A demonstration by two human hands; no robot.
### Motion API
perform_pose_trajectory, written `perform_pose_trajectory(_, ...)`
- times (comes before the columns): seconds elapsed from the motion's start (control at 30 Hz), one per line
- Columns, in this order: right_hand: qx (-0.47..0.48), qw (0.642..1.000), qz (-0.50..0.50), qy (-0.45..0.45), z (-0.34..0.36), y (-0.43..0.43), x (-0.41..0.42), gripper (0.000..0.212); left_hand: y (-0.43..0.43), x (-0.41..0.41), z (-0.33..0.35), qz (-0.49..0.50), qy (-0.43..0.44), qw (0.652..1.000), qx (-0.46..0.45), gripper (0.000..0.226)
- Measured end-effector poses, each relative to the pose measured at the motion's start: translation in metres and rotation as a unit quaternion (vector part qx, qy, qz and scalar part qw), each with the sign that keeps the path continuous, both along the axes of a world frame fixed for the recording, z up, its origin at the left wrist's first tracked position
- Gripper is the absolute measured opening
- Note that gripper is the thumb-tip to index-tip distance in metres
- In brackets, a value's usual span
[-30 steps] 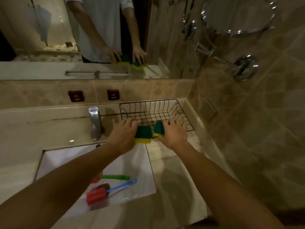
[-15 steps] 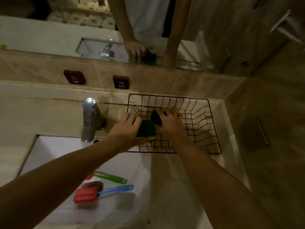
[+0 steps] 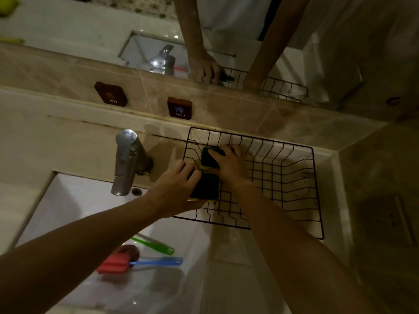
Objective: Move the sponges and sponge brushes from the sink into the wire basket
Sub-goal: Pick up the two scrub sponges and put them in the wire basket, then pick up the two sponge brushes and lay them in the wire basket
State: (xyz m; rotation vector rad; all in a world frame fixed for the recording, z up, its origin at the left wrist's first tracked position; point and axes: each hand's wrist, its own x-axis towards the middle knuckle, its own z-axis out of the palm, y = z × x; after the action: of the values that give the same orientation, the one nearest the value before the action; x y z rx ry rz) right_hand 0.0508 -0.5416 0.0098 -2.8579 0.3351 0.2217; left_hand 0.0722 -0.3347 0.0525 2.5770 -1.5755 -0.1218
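Observation:
A black wire basket point(image 3: 315, 191) stands on the counter right of the white sink point(image 3: 68, 200). My left hand point(image 3: 174, 191) grips a green-and-yellow sponge point(image 3: 205, 186) low at the basket's left side. My right hand point(image 3: 231, 164) holds a second green-and-yellow sponge point(image 3: 209, 158) just behind it, inside the basket near its back left corner. Two sponge brushes lie in the sink: one with a red head and blue handle point(image 3: 140, 264), and one with a green handle point(image 3: 154, 244) whose head is hidden under my left forearm.
A chrome tap point(image 3: 125, 162) rises behind the sink, left of the basket. HOT point(image 3: 111, 94) and COLD point(image 3: 179, 108) plates sit on the tiled ledge under a mirror. A tiled wall closes in on the right, with a socket point(image 3: 401, 220).
Both hands have carried their sponges forward and down into the left part of the basket. The view has tilted downward, so the basket and sink appear larger.

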Motion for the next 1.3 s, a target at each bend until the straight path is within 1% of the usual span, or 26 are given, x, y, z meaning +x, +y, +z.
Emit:
perform_pose_trajectory(0.1, 0.035, 0.999, -0.023, 0.000, 0.001, 0.004, -0.002, 0.058, 0.000, -0.001, -0.002, 0.004, -0.008, 1.000, -0.007, 0.063)
perform_pose_trajectory(0.17, 0.094, 0.995, -0.041, -0.019, 0.006, 0.001, -0.007, 0.059, -0.001, -0.001, -0.001, 0.000, -0.012, 1.000, -0.004, 0.063)
perform_pose_trajectory(0.23, 0.137, 0.989, -0.040, -0.030, 0.014, -0.008, -0.016, 0.068, -0.003, 0.002, 0.003, -0.007, -0.015, 1.000, -0.010, 0.064)
perform_pose_trajectory(0.3, 0.153, 0.987, -0.043, -0.037, 0.021, -0.021, -0.025, 0.072, -0.009, 0.007, 0.009, -0.013, -0.023, 0.999, -0.026, 0.064)
perform_pose_trajectory(0.4, 0.125, 0.988, -0.067, -0.068, 0.025, -0.036, -0.041, 0.066, -0.025, 0.016, 0.019, 0.000, -0.039, 0.999, -0.038, 0.067)
perform_pose_trajectory(0.47, 0.089, 0.990, -0.090, -0.062, 0.024, -0.044, -0.052, 0.062, -0.039, 0.022, 0.023, 0.030, -0.038, 0.998, -0.046, 0.065)
perform_pose_trajectory(0.57, 0.055, 0.989, -0.134, 0.015, 0.012, -0.058, -0.070, 0.061, -0.059, 0.029, 0.023, 0.057, -0.047, 0.996, -0.045, 0.062)
perform_pose_trajectory(0.67, 0.035, 0.983, -0.163, 0.076, -0.002, -0.066, -0.085, 0.052, -0.077, 0.034, 0.018, 0.059, -0.082, 0.994, -0.036, 0.061)
perform_pose_trajectory(0.77, 0.049, 0.981, -0.165, 0.091, -0.010, -0.067, -0.088, 0.055, -0.093, 0.036, 0.011, 0.056, -0.091, 0.994, -0.027, 0.061)
perform_pose_trajectory(0.87, 0.049, 0.983, -0.164, 0.074, -0.015, -0.065, -0.091, 0.056, -0.103, 0.034, 0.001, 0.066, -0.067, 0.996, -0.012, 0.062)
perform_pose_trajectory(0.97, 0.053, 0.983, -0.164, 0.062, -0.017, -0.065, -0.092, 0.055, -0.106, 0.035, -0.013, 0.079, -0.038, 0.996, 0.020, 0.059)
perform_pose_trajectory(1.1, 0.076, 0.980, -0.173, 0.062, -0.016, -0.068, -0.092, 0.056, -0.105, 0.037, -0.019, 0.085, -0.047, 0.994, 0.047, 0.058)
perform_pose_trajectory(1.17, 0.076, 0.980, -0.173, 0.060, -0.015, -0.068, -0.091, 0.056, -0.103, 0.038, -0.018, 0.080, -0.049, 0.994, 0.055, 0.060)
perform_pose_trajectory(1.23, 0.083, 0.978, -0.176, 0.071, -0.010, -0.067, -0.091, 0.057, -0.096, 0.037, -0.013, 0.066, -0.046, 0.995, 0.053, 0.065)
perform_pose_trajectory(1.3, 0.091, 0.976, -0.175, 0.091, 0.001, -0.066, -0.089, 0.056, -0.085, 0.032, -0.002, 0.056, -0.045, 0.997, 0.029, 0.064)
